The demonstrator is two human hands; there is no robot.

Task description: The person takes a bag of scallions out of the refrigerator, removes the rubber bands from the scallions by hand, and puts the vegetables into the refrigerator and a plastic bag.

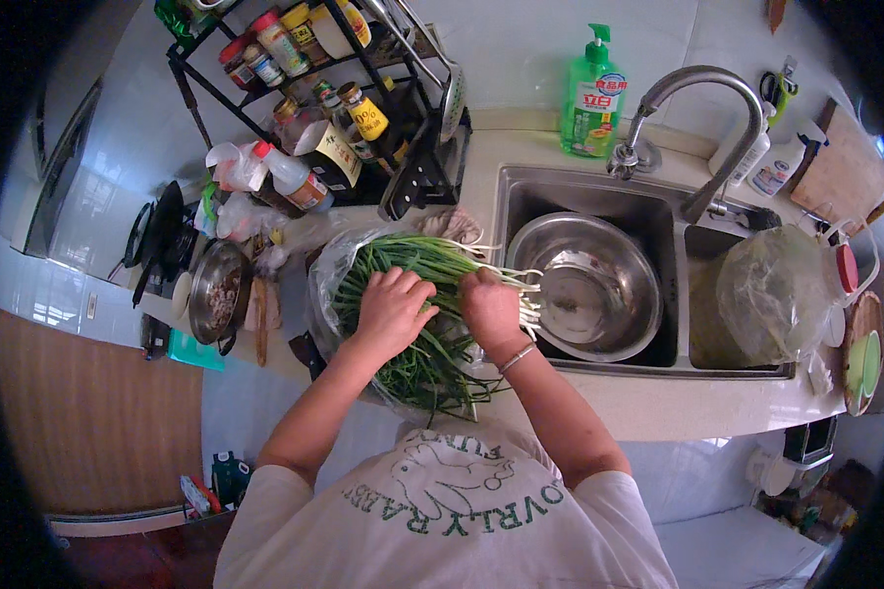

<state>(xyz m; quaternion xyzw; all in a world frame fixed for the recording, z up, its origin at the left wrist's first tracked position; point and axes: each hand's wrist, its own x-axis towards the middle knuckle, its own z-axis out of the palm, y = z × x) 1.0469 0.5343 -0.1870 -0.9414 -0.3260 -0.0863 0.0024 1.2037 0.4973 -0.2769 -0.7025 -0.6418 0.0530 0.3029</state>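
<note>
A large bunch of green chives with white stem ends (427,254) lies on a clear plastic bag (324,276) on the counter. My left hand (394,309) rests on the leaves with its thumb apart from the fingers; whether it grips any leaves cannot be told. My right hand (488,305) is closed around stems near their white ends, which point towards the sink. Loose leaves hang below both hands near the counter's front edge. Just right of my right hand, a round steel basin (637,294) sits in the larger sink bowl, with a little liquid at its bottom.
A faucet (737,132) arches over the double sink (681,294). Behind it stands a green soap bottle (593,103). A plastic bag (766,302) covers the smaller bowl. Back left is a rack (247,110) of bottles and jars; a steel pan of food (217,291) stands at left.
</note>
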